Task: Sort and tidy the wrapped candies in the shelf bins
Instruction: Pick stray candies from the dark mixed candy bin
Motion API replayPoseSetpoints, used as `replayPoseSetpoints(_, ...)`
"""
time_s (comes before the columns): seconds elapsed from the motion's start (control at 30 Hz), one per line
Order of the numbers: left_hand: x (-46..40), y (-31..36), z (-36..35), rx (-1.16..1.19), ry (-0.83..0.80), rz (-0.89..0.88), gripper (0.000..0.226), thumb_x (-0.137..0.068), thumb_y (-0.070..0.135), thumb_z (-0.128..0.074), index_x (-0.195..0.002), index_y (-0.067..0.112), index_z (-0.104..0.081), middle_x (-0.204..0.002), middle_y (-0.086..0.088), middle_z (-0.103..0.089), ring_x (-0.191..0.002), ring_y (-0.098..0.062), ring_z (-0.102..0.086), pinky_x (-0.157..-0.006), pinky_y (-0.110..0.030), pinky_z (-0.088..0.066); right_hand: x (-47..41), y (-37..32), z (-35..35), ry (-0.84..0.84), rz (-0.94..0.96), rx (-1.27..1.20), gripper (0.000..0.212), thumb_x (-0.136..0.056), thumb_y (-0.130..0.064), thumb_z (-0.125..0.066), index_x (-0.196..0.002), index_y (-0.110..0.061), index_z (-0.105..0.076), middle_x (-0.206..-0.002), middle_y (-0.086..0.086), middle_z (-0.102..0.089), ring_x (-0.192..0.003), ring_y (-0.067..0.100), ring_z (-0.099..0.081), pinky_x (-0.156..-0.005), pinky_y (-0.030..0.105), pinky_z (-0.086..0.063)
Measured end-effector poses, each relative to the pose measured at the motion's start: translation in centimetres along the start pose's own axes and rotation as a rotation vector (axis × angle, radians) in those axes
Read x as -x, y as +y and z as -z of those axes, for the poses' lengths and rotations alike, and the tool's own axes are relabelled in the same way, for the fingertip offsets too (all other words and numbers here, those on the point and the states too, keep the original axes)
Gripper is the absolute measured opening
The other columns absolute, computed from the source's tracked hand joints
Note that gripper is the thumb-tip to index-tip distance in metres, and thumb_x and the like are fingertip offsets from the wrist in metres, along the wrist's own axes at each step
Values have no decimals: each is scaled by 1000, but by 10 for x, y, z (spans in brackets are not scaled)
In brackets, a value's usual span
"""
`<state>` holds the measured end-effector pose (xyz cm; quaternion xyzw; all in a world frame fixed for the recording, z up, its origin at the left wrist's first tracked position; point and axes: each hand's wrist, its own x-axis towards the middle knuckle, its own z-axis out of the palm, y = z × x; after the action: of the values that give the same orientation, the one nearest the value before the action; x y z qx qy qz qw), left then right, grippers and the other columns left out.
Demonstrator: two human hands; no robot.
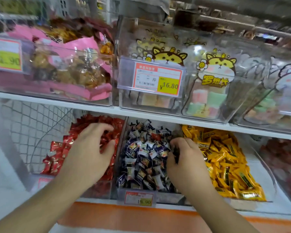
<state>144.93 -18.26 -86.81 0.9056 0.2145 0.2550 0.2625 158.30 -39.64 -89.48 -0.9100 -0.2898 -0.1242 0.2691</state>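
- A white shelf (94, 107) runs above both hands, carrying clear bins: one of pink snack packs (77, 64) above the left hand, one of cartoon-cat sweet bags (215, 76) above the right hand, the latter fronted by a price tag (151, 78) reading 16.80.
- The yellow candies (225, 158) fill the bin just right of the right hand.
- The red candies (97, 125) lie heaped in the bin under and around the left hand.
- The dark blue and white candies (144, 155) fill the middle bin (121, 148), between the two hands.
- The left hand (91, 148) hovers over the red heap with fingers spread and loosely bent; whether it holds any candy cannot be told.
- The right hand (185, 162) sits at the right edge of the middle bin, fingers curled into the blue and white candies, pinching some.
- A lower price tag (139, 198) hangs on the middle bin's front, between the wrists.
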Motion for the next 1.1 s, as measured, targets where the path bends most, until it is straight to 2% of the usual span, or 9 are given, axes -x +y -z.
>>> replayPoseSetpoints(0.13,4,-2,-16,6,-172,-105,50,-100,45,-57,-148,37,-46,-152,29,-37,-122,13,-35,-109,-12,-22,-20,-9,-10,9,-26,6,32,-95,-15,-62,-127,-17,-64,-117,1,-62,-113,20,-56,-91,23,-42)
replayPoseSetpoints(0.23,3,-11,-22,45,-146,-90,51,-97,45,-62,-146,39,-50,-153,30,-39,-123,15,-36,-105,-8,-20,-48,-16,-28,-37,-66,-4,32,-94,-16,-63,-126,-18,-65,-114,6,-68,-98,25,-66,-84,33,-56)
replayPoseSetpoints(0.37,2,-16,-24,89,-142,-100,51,-96,45,-65,-144,39,-52,-154,30,-40,-134,12,-38,-111,-11,-22,-77,-8,-57,-18,-66,98,26,-90,-8,-65,-114,-6,-73,-106,18,-72,-93,35,-69,-86,40,-58)
replayPoseSetpoints(0.47,3,-19,-24,116,-140,-97,50,-96,44,-65,-144,41,-51,-154,32,-38,-136,10,-40,-109,-8,-21,-87,2,-73,-129,-206,215,26,-90,-13,-61,-113,-11,-73,-106,10,-75,-92,29,-71,-80,33,-59)
replayPoseSetpoints(0.67,2,-22,-26,136,-142,-101,48,-98,42,-63,-144,41,-50,-154,33,-37,-134,8,-44,-105,-5,-25,-94,8,-95,-70,-308,114,21,-93,-23,-66,-112,-19,-74,-104,6,-76,-92,29,-72,-77,31,-59)
replayPoseSetpoints(0.8,2,-24,-26,136,-161,-113,47,-98,43,-62,-143,40,-51,-154,34,-36,-135,9,-42,-105,-5,-25,-101,8,-100,-84,-366,55,5,-90,-22,-70,-89,-27,-68,-87,-4,-72,-80,23,-70,-72,32,-62)
replayPoseSetpoints(0.9,1,-25,-26,136,-167,-112,46,-98,43,-62,-143,39,-51,-154,34,-36,-137,8,-41,-102,-2,-21,-100,8,-99,-31,-374,27,12,-89,-19,-70,-81,-27,-65,-77,-7,-68,-73,22,-69,-66,37,-63)
replayPoseSetpoints(1.0,1,-25,-26,126,-162,-117,49,-98,47,-62,-144,38,-50,-156,31,-36,-140,4,-39,-112,-12,-26,-90,2,-83,81,-257,-31,6,-90,-21,-74,-87,-23,-70,-82,-7,-70,-78,19,-69,-65,32,-58)
replayPoseSetpoints(1.1,2,-21,-20,115,-150,-117,49,-96,49,-63,-143,39,-52,-152,30,-41,-140,0,-41,-119,-30,-33,-65,-16,-53,79,-213,-238,7,-90,-17,-78,-89,-22,-72,-79,-12,-69,-70,2,-64,-61,20,-53)
